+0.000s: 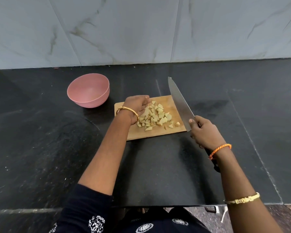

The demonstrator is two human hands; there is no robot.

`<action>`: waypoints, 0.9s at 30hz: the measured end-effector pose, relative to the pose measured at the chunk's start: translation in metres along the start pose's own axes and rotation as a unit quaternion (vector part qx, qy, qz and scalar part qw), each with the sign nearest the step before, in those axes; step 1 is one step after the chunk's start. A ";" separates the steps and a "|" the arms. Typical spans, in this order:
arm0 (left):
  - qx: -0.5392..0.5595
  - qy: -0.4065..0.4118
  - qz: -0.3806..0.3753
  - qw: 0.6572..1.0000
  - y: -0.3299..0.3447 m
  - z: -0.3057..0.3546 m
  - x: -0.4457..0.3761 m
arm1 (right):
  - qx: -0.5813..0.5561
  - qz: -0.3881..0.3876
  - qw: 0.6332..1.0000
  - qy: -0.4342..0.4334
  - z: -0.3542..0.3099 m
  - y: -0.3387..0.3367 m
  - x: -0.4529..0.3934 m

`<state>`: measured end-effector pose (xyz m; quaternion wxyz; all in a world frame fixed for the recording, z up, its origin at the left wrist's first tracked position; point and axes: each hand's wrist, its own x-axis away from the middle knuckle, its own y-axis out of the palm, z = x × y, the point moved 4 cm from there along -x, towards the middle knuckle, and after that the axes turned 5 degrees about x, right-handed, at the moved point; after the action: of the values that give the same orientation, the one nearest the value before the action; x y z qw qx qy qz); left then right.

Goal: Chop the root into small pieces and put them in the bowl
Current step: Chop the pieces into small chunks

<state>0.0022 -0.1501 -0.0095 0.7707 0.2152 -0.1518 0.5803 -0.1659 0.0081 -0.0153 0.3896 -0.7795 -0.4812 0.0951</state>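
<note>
Several pale yellow root pieces (155, 117) lie in a heap on a wooden cutting board (141, 134). My left hand (136, 107) rests at the heap's left side, fingers curled over some pieces. My right hand (205, 132) grips the black handle of a large knife (180, 102), whose blade is raised and tilted above the board's right edge, pointing away from me. A pink bowl (88, 89) stands on the counter to the left of the board and looks empty.
The black stone counter (40, 140) runs to a marble-tiled wall (141, 31) at the back. Its front edge is near my body, with floor visible at the lower right.
</note>
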 end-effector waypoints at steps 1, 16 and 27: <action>-0.034 0.023 0.015 0.999 0.000 -0.001 -0.002 | 0.023 0.020 0.999 -0.011 0.000 0.000 0.002; -0.276 0.264 0.179 0.907 -0.001 -0.019 0.013 | 0.216 0.175 0.958 -0.076 0.001 0.023 0.039; -0.079 0.181 0.224 0.954 -0.028 -0.012 -0.005 | 0.154 0.196 0.960 -0.125 0.012 0.021 0.046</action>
<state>0.0272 -0.1552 -0.0264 0.6502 0.0056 -0.0990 0.7533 -0.1340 0.0473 -0.0280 0.4154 -0.7709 -0.3434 0.3395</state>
